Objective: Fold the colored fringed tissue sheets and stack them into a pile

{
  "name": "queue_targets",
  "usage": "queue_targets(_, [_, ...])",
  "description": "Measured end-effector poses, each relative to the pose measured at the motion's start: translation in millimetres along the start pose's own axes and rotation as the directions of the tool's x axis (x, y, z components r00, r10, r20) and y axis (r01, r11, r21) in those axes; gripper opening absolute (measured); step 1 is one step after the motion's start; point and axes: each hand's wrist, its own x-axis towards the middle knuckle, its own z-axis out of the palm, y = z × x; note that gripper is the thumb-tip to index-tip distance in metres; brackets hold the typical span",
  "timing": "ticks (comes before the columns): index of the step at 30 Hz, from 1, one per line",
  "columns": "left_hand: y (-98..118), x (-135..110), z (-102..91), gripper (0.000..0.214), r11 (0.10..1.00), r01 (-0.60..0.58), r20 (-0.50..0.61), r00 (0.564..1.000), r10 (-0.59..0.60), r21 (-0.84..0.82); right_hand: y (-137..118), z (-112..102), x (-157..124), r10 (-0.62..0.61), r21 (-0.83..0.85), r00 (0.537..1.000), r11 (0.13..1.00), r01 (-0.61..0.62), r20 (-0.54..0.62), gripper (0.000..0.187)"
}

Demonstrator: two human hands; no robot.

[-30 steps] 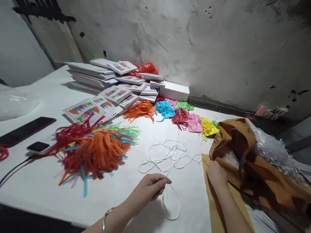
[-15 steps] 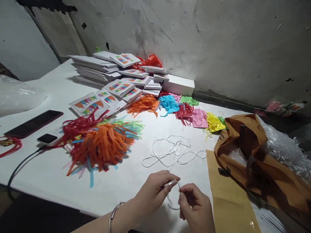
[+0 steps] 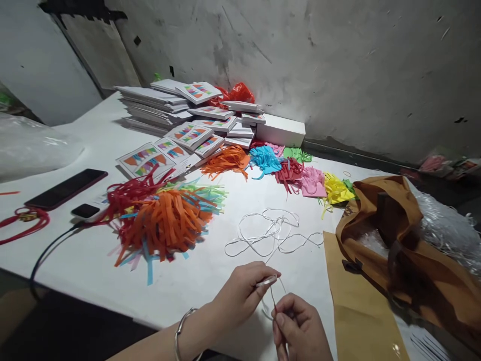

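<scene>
My left hand (image 3: 240,293) pinches the near end of a thin white string (image 3: 271,231) between thumb and forefinger. Just right of it, my right hand (image 3: 298,328) is closed in a pinch on the same string, a short length stretched between the two hands. The rest of the string lies in loose loops on the white table (image 3: 90,260) beyond my hands. A large heap of fringed paper strips (image 3: 161,218), orange, red, green and blue, lies to the left of the loops.
Smaller fringed paper pieces (image 3: 285,168) in several colours lie further back, before stacks of white printed cards (image 3: 188,133) and a white box (image 3: 281,132). A brown bag (image 3: 398,250) with clear plastic sits right, on a tan envelope (image 3: 356,306). A phone (image 3: 67,188) and cable lie left.
My right hand left the brown bag and came over to the string by my left hand; it has since drawn slightly down and away, stretching the string.
</scene>
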Motion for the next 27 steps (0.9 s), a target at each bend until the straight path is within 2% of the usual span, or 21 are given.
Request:
queue_targets(2, [-0.8,-0.8,2.4,0.028,0.998,-0.06,0.031,0.998,0.058,0.035,6.0,-3.2,5.9,0.025,0.12,0.993,0.992,-0.039,0.115,0.044])
queue_targets(5, [-2.7,-1.5,5.7,0.034,0.98,-0.159,0.091,0.985,0.148,0.123,8.5,-6.0,12.1,0.047,0.246,0.955,0.962,-0.122,0.291,0.039])
queue_targets(7, [-4.3,-1.4,6.6,0.033,0.966,-0.198,0.123,0.976,0.179,0.167,5.7,-5.8,12.5,0.048,0.288,0.941,0.946,-0.151,0.336,0.036])
queue_targets(12, [-4.3,-4.8,0.8,0.031,0.957,-0.235,0.212,0.957,0.198,0.167,-2.2,-2.0,7.3,0.008,0.349,0.941,0.928,-0.133,0.338,0.028])
queue_targets(15, [-0.7,-11.7,-6.1,0.034,0.984,-0.158,0.239,0.962,0.135,0.079,-2.3,-0.4,6.6,-0.015,0.381,0.944,0.917,-0.118,0.329,0.029])
queue_targets(18, [0.4,-18.9,-8.1,0.028,0.995,-0.099,0.161,0.982,0.098,-0.002,-2.1,1.0,8.4,-0.06,0.428,0.937,0.898,-0.1,0.345,0.028])
queue_targets(22, [-3.6,-23.2,-2.9,0.024,0.982,-0.183,0.02,0.983,0.182,0.041,-0.7,1.2,11.7,-0.056,0.416,0.921,0.901,-0.12,0.386,0.029])
queue_targets(27, [-7.5,-19.4,-0.2,0.024,0.97,-0.238,0.02,0.971,0.237,0.056,7.8,-3.6,14.4,-0.05,0.297,0.981,0.955,-0.009,0.19,0.033])
